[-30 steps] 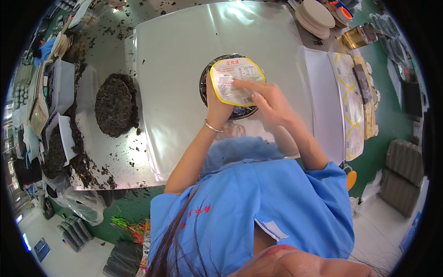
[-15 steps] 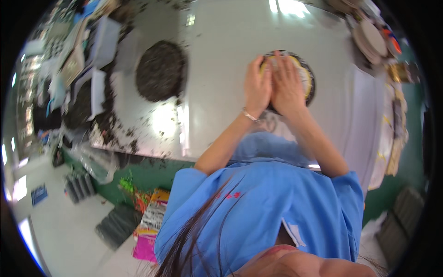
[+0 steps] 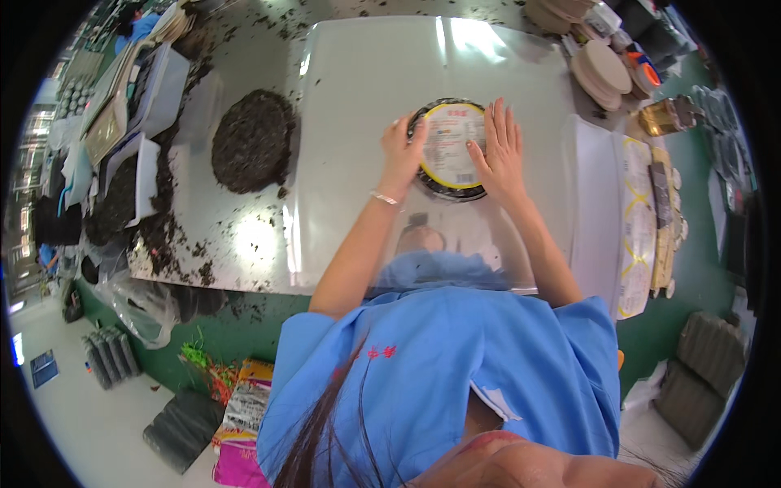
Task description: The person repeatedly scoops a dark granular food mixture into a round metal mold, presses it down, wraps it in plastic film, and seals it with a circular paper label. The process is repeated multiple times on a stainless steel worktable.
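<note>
A round, flat dark pack (image 3: 453, 150), with a white label rimmed in yellow and a shiny dark edge, lies on the pale sheet (image 3: 358, 81) covering the table. My left hand (image 3: 402, 159) is at the pack's left rim, fingers bent and thumb on the edge. Along the right side of the label, my right hand (image 3: 503, 154) rests flat, with its fingers stretched upward and its thumb out over the label. Left of the sheet sits a bare, round dark cake (image 3: 254, 141) of a rough, crumbly material, touched by neither hand.
Dark crumbs (image 3: 175, 256) litter the table's left part. Beyond them stand pale plastic bins (image 3: 165, 85) with dark material. At the back right are stacked beige discs (image 3: 600, 71), a tape roll (image 3: 648, 75) and an amber roll (image 3: 669, 116). Labels (image 3: 636, 220) line the right edge.
My hands were together over the label; they have parted to the pack's two sides, uncovering most of the label. The whole view has shifted a little.
</note>
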Demonstrator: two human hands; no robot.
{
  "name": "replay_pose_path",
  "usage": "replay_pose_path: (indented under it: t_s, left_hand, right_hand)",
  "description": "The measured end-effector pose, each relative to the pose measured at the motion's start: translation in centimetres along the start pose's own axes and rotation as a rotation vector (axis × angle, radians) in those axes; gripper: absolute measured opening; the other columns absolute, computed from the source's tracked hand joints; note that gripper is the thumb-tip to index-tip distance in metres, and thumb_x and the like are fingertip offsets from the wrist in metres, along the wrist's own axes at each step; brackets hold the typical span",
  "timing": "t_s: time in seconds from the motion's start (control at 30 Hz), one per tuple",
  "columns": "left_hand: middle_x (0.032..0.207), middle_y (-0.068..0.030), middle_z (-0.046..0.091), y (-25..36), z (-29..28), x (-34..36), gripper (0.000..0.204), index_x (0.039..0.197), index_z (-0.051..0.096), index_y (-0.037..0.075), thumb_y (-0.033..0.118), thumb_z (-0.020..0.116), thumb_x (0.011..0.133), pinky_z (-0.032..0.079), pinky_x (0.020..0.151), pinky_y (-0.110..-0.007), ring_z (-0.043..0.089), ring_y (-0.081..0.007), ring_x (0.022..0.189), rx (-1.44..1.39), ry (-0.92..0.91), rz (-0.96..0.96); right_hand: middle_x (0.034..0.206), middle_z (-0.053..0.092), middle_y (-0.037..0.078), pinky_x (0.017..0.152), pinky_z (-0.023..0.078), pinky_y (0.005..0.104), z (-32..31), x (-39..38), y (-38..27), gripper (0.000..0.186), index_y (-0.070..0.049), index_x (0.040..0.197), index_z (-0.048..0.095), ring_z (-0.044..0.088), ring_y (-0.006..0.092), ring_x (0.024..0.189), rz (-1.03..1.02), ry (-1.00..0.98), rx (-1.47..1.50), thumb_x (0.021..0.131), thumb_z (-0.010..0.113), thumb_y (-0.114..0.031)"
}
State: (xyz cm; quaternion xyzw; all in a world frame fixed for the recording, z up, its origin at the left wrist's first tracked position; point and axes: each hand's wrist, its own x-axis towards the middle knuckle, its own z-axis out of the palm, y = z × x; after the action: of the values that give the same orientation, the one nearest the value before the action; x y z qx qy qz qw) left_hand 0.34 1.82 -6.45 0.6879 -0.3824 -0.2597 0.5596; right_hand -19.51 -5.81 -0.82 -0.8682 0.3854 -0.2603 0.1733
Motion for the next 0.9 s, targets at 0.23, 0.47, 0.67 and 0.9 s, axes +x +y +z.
replay_pose_path:
  t_s: [0.23,0.47,0.67,0.9]
  left_hand:
    - [0.118,-0.0035,0.073,5.1,-2.9,-1.2,0.032,0.124,0.068,0.005,0.031,0.063,0.105,0.051,0.099,-0.031,0.066,-0.0128,0.108,-0.906,-0.177,-0.531]
    - [0.108,-0.0025,0.073,4.1,-2.1,-2.0,0.027,0.119,0.067,0.006,0.029,0.065,0.104,0.053,0.092,-0.030,0.066,-0.0105,0.101,-1.029,-0.188,-0.487]
    - [0.135,-0.0031,0.056,6.7,-2.5,-3.2,0.046,0.135,0.050,0.010,0.030,0.071,0.100,0.052,0.095,-0.038,0.048,-0.0142,0.131,-0.606,0.034,-0.307]
    - [0.139,-0.0124,0.052,7.9,-2.0,-6.2,0.054,0.133,0.053,0.007,0.030,0.078,0.092,0.040,0.111,-0.045,0.047,-0.0281,0.134,0.235,-0.023,0.478]
  right_hand:
    - [0.166,0.032,0.016,0.121,0.029,0.0363,-0.4,-0.1,0.8,0.061,-0.001,0.157,0.038,0.037,0.0265,0.150,0.470,0.115,0.934,0.104,0.058,-0.020]
    - [0.144,0.055,0.017,0.112,0.042,0.0341,-5.4,0.4,-0.8,0.067,-0.005,0.152,0.045,0.054,0.0228,0.131,0.141,0.018,1.044,0.093,0.074,-0.020]
    - [0.133,0.063,0.015,0.098,0.051,0.0407,-12.3,-1.8,13.5,0.048,-0.009,0.142,0.052,0.065,0.0229,0.111,0.477,0.538,1.147,0.103,0.058,-0.037]
    - [0.156,0.047,0.021,0.110,0.044,0.0439,-14.1,-10.5,11.3,0.095,-0.011,0.161,0.030,0.051,0.0302,0.137,0.072,-0.115,0.732,0.091,0.067,-0.063]
